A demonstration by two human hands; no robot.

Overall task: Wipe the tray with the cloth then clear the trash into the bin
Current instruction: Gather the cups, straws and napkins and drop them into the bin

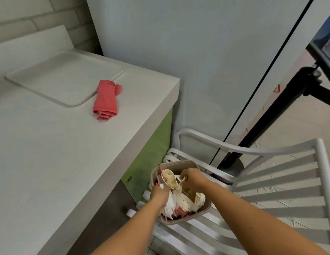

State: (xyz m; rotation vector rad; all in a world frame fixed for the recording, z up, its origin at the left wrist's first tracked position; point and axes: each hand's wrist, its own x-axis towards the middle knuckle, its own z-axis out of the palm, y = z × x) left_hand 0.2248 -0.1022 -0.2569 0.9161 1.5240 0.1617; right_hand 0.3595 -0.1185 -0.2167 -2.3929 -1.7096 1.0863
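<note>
Two hands at work, both low over the bin, and I log the scene as follows. Item one: a pale, flat rectangular plastic tray (pixel 59 74), lying at the far end of the white bench (pixel 50 153), its face bare in this view. Item two: a red folded cloth (pixel 105 99), set down on the bench with its far end touching the tray's edge, held by nobody. Item three: a tan, round-cornered plastic bin (pixel 206 208), standing on the seat of a white slatted chair (pixel 271 181) just beside the bench's green end panel. Item four: the trash (pixel 186 201), a heap of crumpled white paper cups, napkins and red-striped wrappers, filling the bin to above its rim. My left hand (pixel 159 195) has its fingers curled round a wad of white paper at the bin's near-left side. My right hand (pixel 192 178) pinches a thin pale piece at the top of the heap; what that piece is I cannot tell. Progress, as I judge it: with the cloth put aside and the tray bare, the wiping looks done, and the clearing stands at its very end, most of the trash lying inside the bin. Left to do, by my reading: let go of the two pieces so they settle in the bin, and perhaps press the heap down, since it stands proud of the rim and a cup could tip out onto the chair.
</note>
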